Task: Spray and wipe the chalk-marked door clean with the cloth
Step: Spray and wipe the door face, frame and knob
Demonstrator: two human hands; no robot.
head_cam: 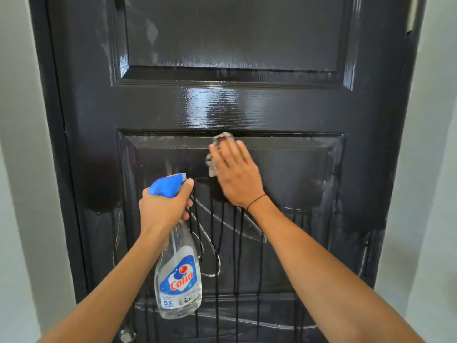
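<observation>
Pressing the cloth (214, 154) flat-fingered on the door (237, 107), right hand (236, 173); left hand (164, 206) grips the spray bottle (178, 271).

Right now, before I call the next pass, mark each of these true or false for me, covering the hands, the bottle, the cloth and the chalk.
1. The left hand grips the spray bottle at its neck. True.
2. The right hand presses the cloth flat on the door's upper panel. False: it is on the lower panel, near its top edge.
3. Chalk lines remain below the right hand. True.
4. The bottle's trigger head is red. False: it is blue.
5. Dark drips run down the lower panel. True.
</observation>
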